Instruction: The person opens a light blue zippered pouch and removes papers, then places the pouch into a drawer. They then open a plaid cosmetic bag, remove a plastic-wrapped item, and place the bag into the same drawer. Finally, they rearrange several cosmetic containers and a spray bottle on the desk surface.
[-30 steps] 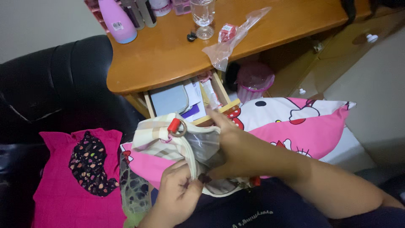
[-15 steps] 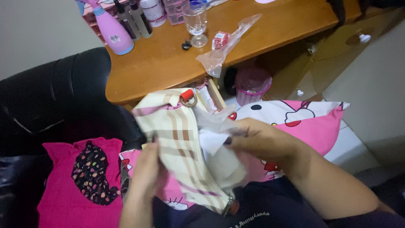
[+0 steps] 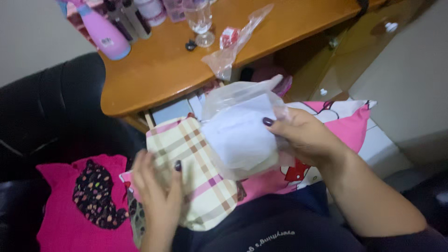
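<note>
Wooden desk (image 3: 158,70) spans 10 to 1 o'clock, drawer beneath it open. Pink cartoon pillow (image 3: 347,128) lies at 3 o'clock, pink shirt (image 3: 60,219) at 8. Centre frame: your left hand (image 3: 158,191) presses the cream plaid pouch (image 3: 196,172) against your lap, fingers curled over its near edge at 7 o'clock. Your right hand (image 3: 308,137) pinches a clear plastic bag (image 3: 240,126) holding something white; thumb on top, fingers closed beneath. By the look of it, the bag is almost clear of the pouch, only its lower corner overlapping. It sits at 9 o'clock from your right fingers, touching them.
</note>
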